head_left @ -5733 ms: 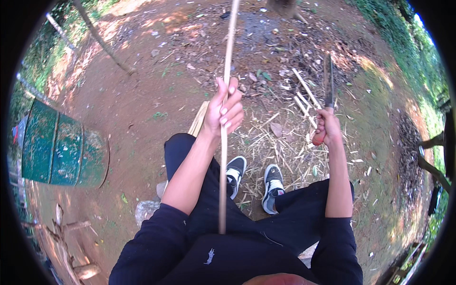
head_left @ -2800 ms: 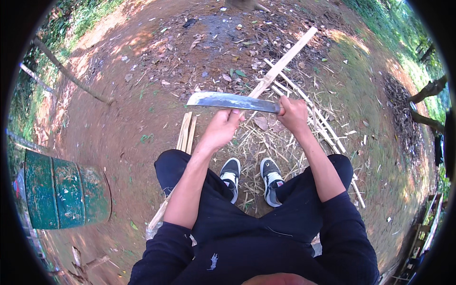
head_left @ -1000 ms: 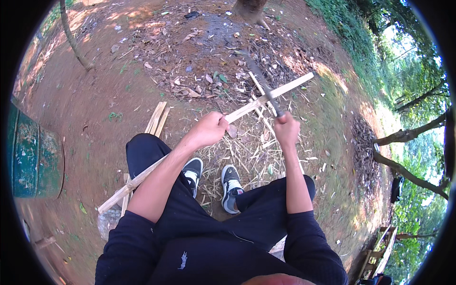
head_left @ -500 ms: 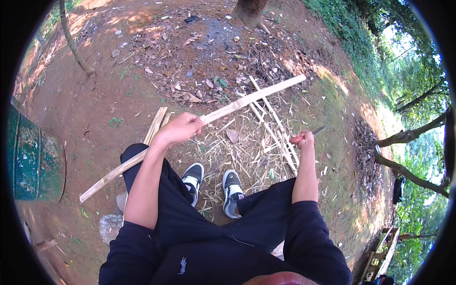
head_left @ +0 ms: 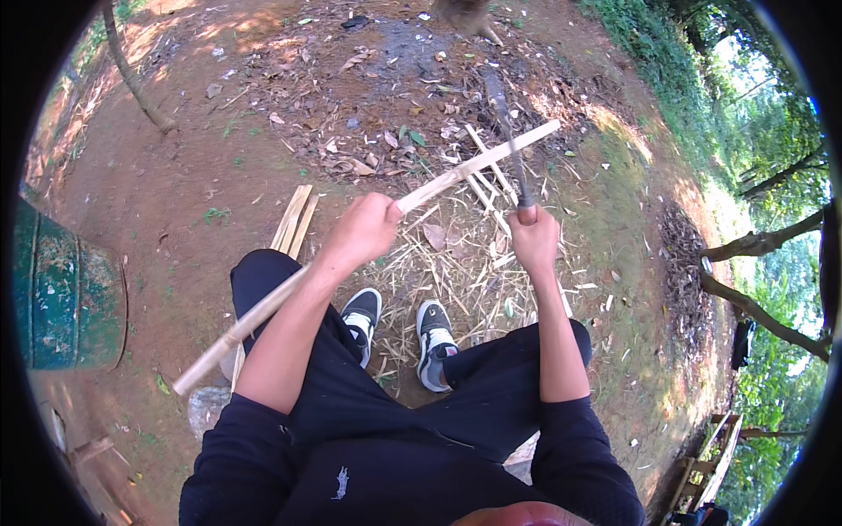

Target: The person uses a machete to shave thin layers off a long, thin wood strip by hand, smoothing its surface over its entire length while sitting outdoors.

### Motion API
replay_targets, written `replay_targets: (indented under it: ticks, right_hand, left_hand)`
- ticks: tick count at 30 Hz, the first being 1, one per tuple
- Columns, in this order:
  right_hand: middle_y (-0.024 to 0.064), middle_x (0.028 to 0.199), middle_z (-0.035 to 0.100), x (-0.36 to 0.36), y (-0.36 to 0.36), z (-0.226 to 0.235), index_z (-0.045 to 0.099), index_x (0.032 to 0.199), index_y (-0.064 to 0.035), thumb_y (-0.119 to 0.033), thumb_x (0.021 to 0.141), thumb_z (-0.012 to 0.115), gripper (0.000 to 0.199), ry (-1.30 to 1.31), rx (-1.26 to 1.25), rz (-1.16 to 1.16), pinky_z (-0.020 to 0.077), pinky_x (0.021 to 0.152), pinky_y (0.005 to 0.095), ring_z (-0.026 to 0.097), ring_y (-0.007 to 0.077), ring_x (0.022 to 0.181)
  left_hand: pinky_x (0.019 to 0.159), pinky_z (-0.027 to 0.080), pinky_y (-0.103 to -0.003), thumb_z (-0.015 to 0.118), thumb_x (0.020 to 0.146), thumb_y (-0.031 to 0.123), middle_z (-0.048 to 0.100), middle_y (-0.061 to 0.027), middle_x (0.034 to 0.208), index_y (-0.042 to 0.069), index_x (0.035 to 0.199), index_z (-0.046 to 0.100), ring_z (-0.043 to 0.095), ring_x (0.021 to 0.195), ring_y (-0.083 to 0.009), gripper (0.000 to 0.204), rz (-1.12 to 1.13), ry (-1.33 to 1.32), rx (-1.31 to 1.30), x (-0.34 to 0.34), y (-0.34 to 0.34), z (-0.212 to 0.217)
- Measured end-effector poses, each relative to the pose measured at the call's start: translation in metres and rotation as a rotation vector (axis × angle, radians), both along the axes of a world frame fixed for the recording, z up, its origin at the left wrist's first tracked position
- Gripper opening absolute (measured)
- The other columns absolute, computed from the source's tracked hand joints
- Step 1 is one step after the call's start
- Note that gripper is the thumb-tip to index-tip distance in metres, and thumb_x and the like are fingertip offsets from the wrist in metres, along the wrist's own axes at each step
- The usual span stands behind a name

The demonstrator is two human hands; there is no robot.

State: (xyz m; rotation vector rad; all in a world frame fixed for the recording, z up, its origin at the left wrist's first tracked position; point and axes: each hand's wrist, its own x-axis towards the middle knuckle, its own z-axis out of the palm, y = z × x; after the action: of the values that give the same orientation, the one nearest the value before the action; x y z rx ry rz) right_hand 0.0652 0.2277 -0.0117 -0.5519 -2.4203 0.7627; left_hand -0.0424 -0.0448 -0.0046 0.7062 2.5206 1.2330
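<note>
My left hand (head_left: 367, 230) is closed round the middle of a long pale strip, apparently split bamboo (head_left: 456, 174). The strip slants from beside my left thigh at lower left up to the far right. In my right hand (head_left: 535, 235) is the brown handle of a long-bladed knife (head_left: 519, 162). Its dark blade points away from me and crosses the strip near the far end; whether the two touch I cannot tell. Below that far end, more pale strips (head_left: 485, 195) lie crossed on the ground.
Shavings (head_left: 421, 272) cover the ground around my shoes (head_left: 432, 337). More strips (head_left: 294, 219) lean by my left knee. A green metal drum (head_left: 74, 294) stands at left, with a stone (head_left: 208, 408) near my left leg. A tree trunk (head_left: 465, 13) rises far ahead.
My right hand has moved up and left, swinging the knife from pointing right to pointing away across the strip. My left hand has shifted right and slightly up along with the strip, which has rolled.
</note>
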Motion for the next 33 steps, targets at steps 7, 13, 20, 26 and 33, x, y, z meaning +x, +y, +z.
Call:
replay_targets:
  ticks: [7, 13, 20, 26, 33]
  right_hand:
    - [0.0125, 0.062, 0.062, 0.015, -0.031, 0.009, 0.053, 0.076, -0.0065, -0.014, 0.077, 0.069, 0.017, -0.141, 0.49, 0.232, 0.0483, 0.047, 0.0446, 0.063, 0.0316, 0.051]
    - [0.0149, 0.064, 0.061, 0.009, -0.032, -0.014, 0.053, 0.077, -0.0063, -0.011, 0.073, 0.065, 0.014, -0.123, 0.473, 0.223, 0.0466, 0.051, 0.0472, 0.061, 0.0363, 0.057]
    - [0.0088, 0.057, 0.059, -0.004, -0.004, -0.038, 0.052, 0.073, -0.0075, -0.009, 0.07, 0.065, 0.013, 0.14, 0.507, 0.261, 0.0489, 0.045, 0.0414, 0.059, 0.0274, 0.045]
    - [0.0078, 0.058, 0.06, -0.007, 0.027, -0.043, 0.052, 0.072, -0.0078, -0.006, 0.071, 0.063, 0.011, 0.09, 0.681, 0.05, 0.0493, 0.044, 0.0377, 0.059, 0.0241, 0.045]
    - [0.012, 0.056, 0.058, -0.001, -0.034, -0.041, 0.052, 0.074, -0.0084, -0.007, 0.073, 0.065, 0.013, 0.052, 0.573, 0.181, 0.0482, 0.046, 0.0409, 0.059, 0.0292, 0.046]
  left_hand:
    - [0.072, 0.05, -0.052, 0.054, 0.097, 0.018, 0.065, -0.029, 0.079, -0.008, 0.088, 0.064, 0.065, 0.08, -0.0461, 0.029, -0.072, -0.008, -0.046, 0.032, 0.012, 0.026]
    - [0.067, 0.053, -0.053, 0.049, 0.099, 0.019, 0.066, -0.0267, 0.073, -0.006, 0.088, 0.063, 0.067, 0.072, -0.0432, 0.03, -0.022, 0.267, -0.143, 0.044, 0.016, 0.013]
    - [0.063, 0.055, -0.05, 0.052, 0.098, 0.016, 0.067, -0.0238, 0.072, -0.004, 0.094, 0.061, 0.068, 0.067, -0.0404, 0.022, -0.024, 0.336, -0.125, 0.058, 0.027, 0.015]
    - [0.064, 0.053, -0.053, 0.048, 0.101, 0.021, 0.067, -0.0244, 0.077, -0.002, 0.091, 0.061, 0.067, 0.073, -0.0431, 0.028, -0.011, 0.356, -0.131, 0.049, 0.034, 0.009]
    - [0.06, 0.057, -0.046, 0.055, 0.091, 0.006, 0.068, -0.0236, 0.074, -0.007, 0.094, 0.063, 0.071, 0.068, -0.0366, 0.016, 0.037, 0.363, -0.188, 0.048, 0.02, 0.006]
